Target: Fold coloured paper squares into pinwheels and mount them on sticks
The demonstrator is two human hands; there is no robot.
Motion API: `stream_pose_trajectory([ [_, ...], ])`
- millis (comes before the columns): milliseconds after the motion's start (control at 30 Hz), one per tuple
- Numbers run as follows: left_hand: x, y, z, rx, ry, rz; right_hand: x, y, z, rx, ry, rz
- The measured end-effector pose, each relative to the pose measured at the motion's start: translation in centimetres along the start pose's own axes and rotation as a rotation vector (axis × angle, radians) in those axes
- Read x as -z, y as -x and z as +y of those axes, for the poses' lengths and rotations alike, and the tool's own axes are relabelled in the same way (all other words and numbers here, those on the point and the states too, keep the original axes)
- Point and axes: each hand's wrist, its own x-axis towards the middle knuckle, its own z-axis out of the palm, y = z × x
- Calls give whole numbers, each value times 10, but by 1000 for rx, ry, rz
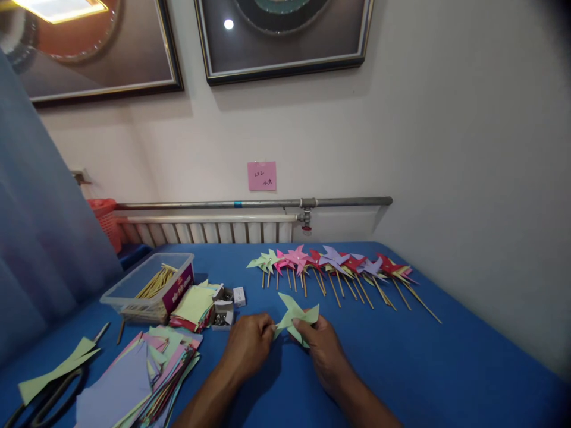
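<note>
A pale green paper pinwheel (292, 312) is held up above the blue table, its blades folded in toward the centre. My right hand (323, 351) is closed on it, with the thumb pressed over the middle. On the other side, my left hand (252, 342) pinches the tip of the left blade between thumb and fingers. Whether a pin or stick is in the pinwheel is hidden by my hands. Just left of my left hand are small open boxes of metal pins (222, 319).
Finished pinwheels on sticks (332, 258) lie in a row at the back right. Wooden sticks fill a clear plastic box (118, 302). Near it lie cut paper sheets (118, 383), a smaller paper stack (195, 304) and black-handled scissors (60, 395). A radiator (218, 232) stands behind the table.
</note>
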Motion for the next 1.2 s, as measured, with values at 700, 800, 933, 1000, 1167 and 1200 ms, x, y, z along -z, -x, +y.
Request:
stream_pose_trajectory([
  [700, -2, 0, -1, 19, -41, -6, -5, 5, -7, -41, -64, 9],
  [800, -2, 0, -1, 15, -33, -8, -3, 3, -5, -31, -53, -5],
  [933, -3, 0, -1, 16, -24, -5, -1, 1, 0, -20, -30, -15],
  [1000, -4, 0, -1, 18, -22, -5, 0, 0, 1, -13, -18, -10],
  [1167, -4, 0, -2, 12, -12, -9, 0, -1, 2, -13, -24, -10],
  [1200, -5, 1, -2, 13, -13, -7, 0, -1, 1, -16, -25, -10],
])
